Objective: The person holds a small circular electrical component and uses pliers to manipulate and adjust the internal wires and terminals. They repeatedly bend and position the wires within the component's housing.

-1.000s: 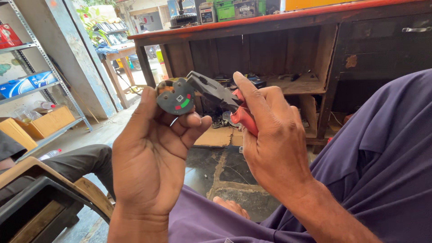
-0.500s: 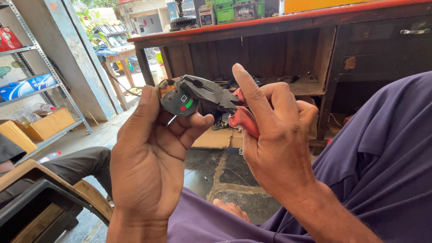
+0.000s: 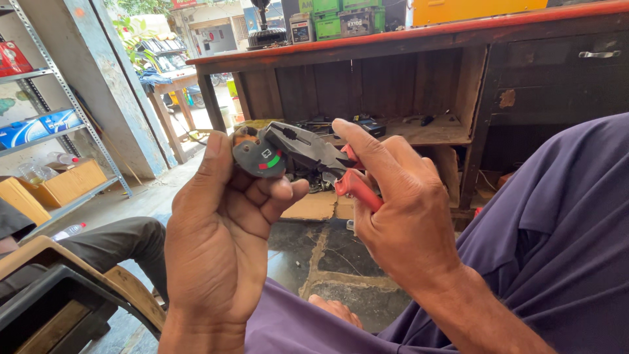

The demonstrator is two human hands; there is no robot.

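Note:
My left hand (image 3: 219, 242) holds a small grey part (image 3: 261, 157) with a red and green arc on its face, pinched between thumb and fingers at chest height. My right hand (image 3: 400, 210) grips a pair of pliers (image 3: 314, 154) by their red handles (image 3: 357, 190). The dark jaws of the pliers point left and touch the right side of the grey part. My purple trouser legs fill the lower right.
A dark wooden bench (image 3: 419, 59) with a red top edge stands ahead, with clutter on its lower shelf. A metal rack (image 3: 72, 111) with boxes is at the left. Another person's leg (image 3: 111, 239) and a wooden chair (image 3: 78, 288) sit at lower left.
Both hands have stayed together and shifted slightly; the plier jaws remain against the grey part, which has turned a little in my left fingers.

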